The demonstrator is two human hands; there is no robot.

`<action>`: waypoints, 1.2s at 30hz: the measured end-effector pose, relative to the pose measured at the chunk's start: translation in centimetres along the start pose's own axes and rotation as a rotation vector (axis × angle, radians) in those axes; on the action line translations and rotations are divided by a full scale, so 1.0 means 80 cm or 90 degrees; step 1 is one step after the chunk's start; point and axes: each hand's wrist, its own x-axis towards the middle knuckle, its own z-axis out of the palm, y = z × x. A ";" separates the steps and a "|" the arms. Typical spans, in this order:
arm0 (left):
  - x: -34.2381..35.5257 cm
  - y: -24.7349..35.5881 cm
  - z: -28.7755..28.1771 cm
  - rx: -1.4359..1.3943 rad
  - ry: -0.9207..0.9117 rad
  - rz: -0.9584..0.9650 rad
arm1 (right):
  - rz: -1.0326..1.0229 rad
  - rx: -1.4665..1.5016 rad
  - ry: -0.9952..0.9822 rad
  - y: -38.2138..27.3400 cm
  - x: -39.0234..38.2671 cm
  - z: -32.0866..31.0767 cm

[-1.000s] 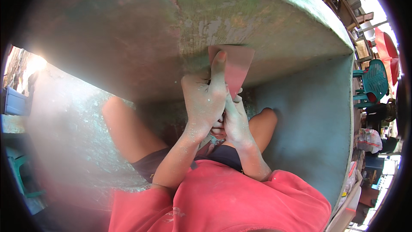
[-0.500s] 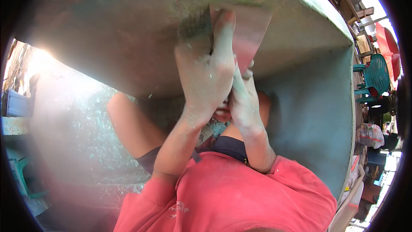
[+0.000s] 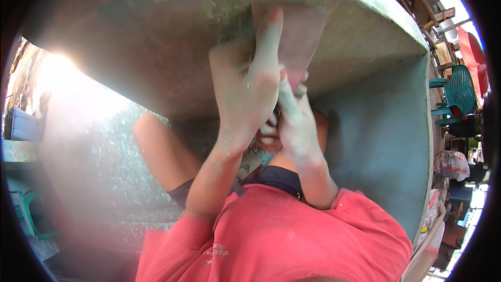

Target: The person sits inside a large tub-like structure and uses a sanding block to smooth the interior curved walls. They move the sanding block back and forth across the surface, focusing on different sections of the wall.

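Observation:
A flat, wide metal scraper blade [image 3: 302, 34], narrowing toward my hands and reflecting the red of my shirt, meets a worn grey-green surface [image 3: 156, 26] above my lap. My left hand [image 3: 245, 86] is closed around the scraper's left side, its thumb stretched up along the blade. Lower down, my right hand [image 3: 300, 128] grips the narrow end, with fingertips showing at the blade's right edge. The handle, if there is one, is hidden by my hands. Pale dust and flecks cover both hands and wrists.
A blue-grey panel [image 3: 383, 130] stands close on my right. My bare knee [image 3: 162, 146] is beside a speckled turquoise surface [image 3: 112, 172] on the left. Beyond the panel are a green plastic chair [image 3: 459, 91] and a plastic sack [image 3: 451, 164].
Both hands and the scraper have shifted slightly to the left, still gripping. The grey-green surface looks a little different in patches near the blade's top edge.

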 end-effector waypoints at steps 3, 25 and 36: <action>-0.020 -0.037 0.000 -0.025 0.021 -0.088 | 0.019 0.012 0.013 0.033 -0.004 -0.023; -0.020 -0.044 0.001 0.042 0.057 -0.092 | 0.067 0.047 -0.001 0.029 -0.002 -0.029; -0.016 -0.055 -0.003 0.091 0.056 -0.037 | 0.007 0.025 0.005 0.047 0.011 -0.031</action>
